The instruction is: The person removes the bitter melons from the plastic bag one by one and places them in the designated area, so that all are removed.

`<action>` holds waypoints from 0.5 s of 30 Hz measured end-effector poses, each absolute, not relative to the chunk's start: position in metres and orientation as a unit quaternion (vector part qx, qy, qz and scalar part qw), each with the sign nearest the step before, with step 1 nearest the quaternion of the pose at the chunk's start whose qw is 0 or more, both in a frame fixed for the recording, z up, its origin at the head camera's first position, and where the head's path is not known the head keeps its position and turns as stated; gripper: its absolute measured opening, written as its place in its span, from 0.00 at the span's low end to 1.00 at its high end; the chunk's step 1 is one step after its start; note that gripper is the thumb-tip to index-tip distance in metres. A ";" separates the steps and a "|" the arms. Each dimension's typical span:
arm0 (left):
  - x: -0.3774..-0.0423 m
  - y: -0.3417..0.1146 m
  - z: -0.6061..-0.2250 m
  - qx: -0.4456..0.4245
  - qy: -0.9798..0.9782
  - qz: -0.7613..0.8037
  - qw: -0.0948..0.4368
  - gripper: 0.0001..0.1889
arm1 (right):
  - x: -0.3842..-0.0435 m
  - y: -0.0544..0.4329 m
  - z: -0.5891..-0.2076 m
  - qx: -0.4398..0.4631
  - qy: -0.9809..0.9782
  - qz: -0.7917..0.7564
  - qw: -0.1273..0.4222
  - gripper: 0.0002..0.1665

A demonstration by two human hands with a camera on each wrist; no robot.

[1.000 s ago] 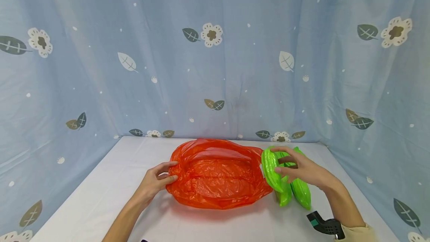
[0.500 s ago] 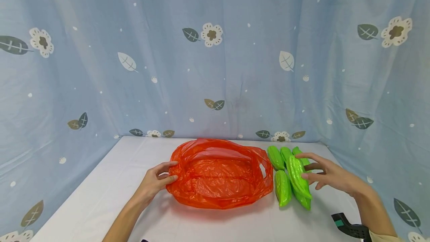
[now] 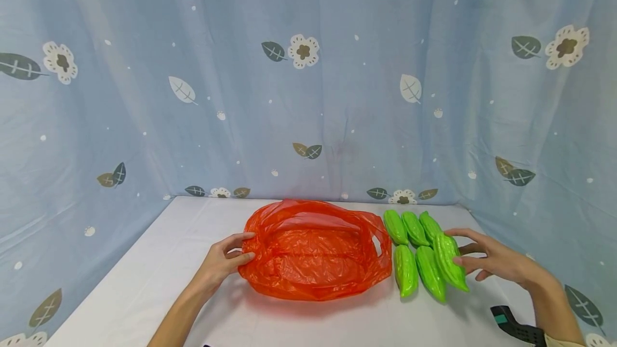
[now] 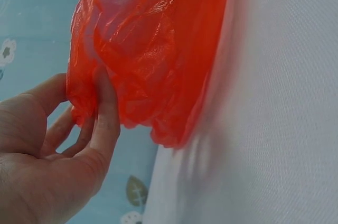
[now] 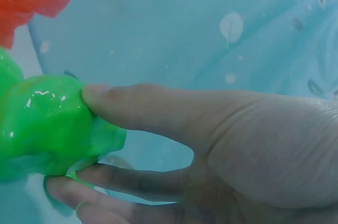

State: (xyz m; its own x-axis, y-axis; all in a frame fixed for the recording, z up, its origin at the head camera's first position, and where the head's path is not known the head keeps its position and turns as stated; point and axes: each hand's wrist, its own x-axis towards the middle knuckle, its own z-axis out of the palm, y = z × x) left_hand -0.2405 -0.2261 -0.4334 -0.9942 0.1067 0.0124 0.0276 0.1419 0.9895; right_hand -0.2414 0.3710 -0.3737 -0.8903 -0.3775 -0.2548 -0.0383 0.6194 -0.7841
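Note:
A red plastic bag [image 3: 318, 266] lies with its mouth spread wide in the middle of the table. At its left end my left hand [image 3: 224, 256] pinches the rim between thumb and fingers; the left wrist view shows the same crumpled red film [image 4: 153, 49] in that grip. On the right, my right hand [image 3: 496, 258] holds a glossy green bitter melon [image 3: 449, 261] between thumb and fingers. Whether this melon touches the table is unclear. Several more bitter melons [image 3: 406, 270] lie beside it in two rows. The right wrist view shows the held melon's end [image 5: 53, 123] close up.
A white cloth covers the table [image 3: 159, 261]. Blue curtains [image 3: 308, 100] with leaves and flowers enclose the back and both sides. One loop handle [image 3: 385, 242] of the bag reaches close to the melons.
My right hand has carried a bitter melon rightward, from beside the bag's handle, over the other melons, to the right end of the front row. My left hand keeps its place on the bag.

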 end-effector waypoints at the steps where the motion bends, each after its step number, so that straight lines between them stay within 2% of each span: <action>1: -0.241 -0.226 -0.434 0.046 0.753 0.655 0.030 0.30 | -0.242 0.373 -0.375 -0.111 0.878 -0.419 0.202 0.42; 15: -0.240 -0.226 -0.434 0.046 0.750 0.660 0.032 0.30 | -0.248 0.398 -0.397 -0.077 0.869 -0.420 0.249 0.42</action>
